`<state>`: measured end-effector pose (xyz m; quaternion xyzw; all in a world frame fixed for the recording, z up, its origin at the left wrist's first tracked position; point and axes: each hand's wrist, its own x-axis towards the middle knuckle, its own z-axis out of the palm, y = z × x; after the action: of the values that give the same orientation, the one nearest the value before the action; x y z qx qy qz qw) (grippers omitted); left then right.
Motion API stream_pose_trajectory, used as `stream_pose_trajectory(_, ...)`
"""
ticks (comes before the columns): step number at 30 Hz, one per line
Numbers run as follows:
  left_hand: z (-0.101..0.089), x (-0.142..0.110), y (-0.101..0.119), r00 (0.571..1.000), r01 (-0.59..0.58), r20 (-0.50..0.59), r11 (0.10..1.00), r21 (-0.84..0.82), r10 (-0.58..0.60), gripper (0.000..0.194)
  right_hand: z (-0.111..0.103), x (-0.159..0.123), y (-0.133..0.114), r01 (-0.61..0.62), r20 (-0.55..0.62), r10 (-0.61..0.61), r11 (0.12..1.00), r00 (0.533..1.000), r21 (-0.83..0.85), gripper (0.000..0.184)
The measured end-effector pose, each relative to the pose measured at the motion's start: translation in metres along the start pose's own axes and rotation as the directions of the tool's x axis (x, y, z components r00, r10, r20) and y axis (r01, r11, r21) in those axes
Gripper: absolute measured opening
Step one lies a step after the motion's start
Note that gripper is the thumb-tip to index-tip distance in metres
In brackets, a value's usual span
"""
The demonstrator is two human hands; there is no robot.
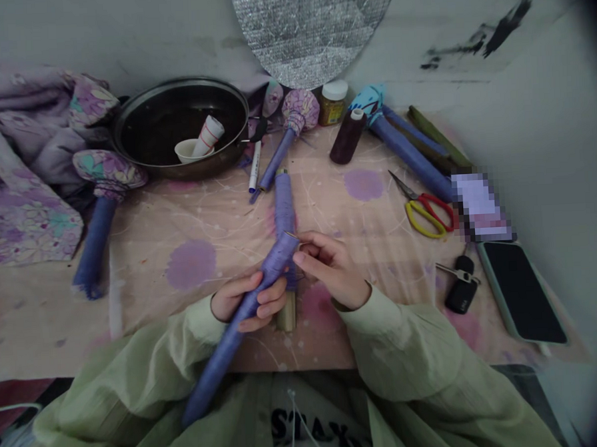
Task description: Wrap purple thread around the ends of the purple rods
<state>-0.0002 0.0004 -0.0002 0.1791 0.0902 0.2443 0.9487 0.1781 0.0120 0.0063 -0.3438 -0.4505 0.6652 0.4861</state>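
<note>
My left hand [252, 300] is wrapped round a stick bound in purple wrapping [240, 314], which slants up from my lap over the table's front edge. At the stick's upper end my right hand [331, 265] has its thumb and fingers pinched together close to the rim. What sits between those fingertips is too small to tell. Behind the held stick, a second purple-wrapped stick [283, 201] lies on the tablecloth, its bare wooden end [286, 312] showing below my left fingers.
A black pan [139, 152] holds a small white cup [184, 149]. Cloth-headed sticks [98, 227] and floral fabric [28, 224] lie left. Near the wall stand a jar [333, 105] and a dark bottle [347, 139]. Scissors [422, 210], a key [462, 288] and a phone [522, 292] lie right.
</note>
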Motion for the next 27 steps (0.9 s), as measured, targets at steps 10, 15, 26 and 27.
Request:
stream_pose_trajectory(10,-0.004,0.001,-0.007,0.999,-0.044,-0.026,0.998,0.042,0.045,0.03,0.001,-0.003,-0.004,0.009,0.115,-0.011,1.0,0.993,0.016,0.029)
stream_pose_trajectory(15,0.001,0.002,0.0,0.994,-0.01,-0.1,0.976,0.217,0.032,0.033,0.001,-0.003,0.001,0.047,0.066,-0.044,0.997,0.997,-0.057,0.03)
stream_pose_trajectory(26,0.006,0.002,-0.009,0.912,-0.248,-0.142,0.794,0.555,0.384,0.045,0.0,0.0,0.0,0.059,0.047,-0.058,0.998,0.997,-0.015,0.022)
stream_pose_trajectory(27,0.006,0.001,-0.009,0.916,-0.256,-0.13,0.803,0.538,0.379,0.044,0.0,0.0,-0.001,0.06,0.05,-0.059,0.998,0.997,-0.02,0.022)
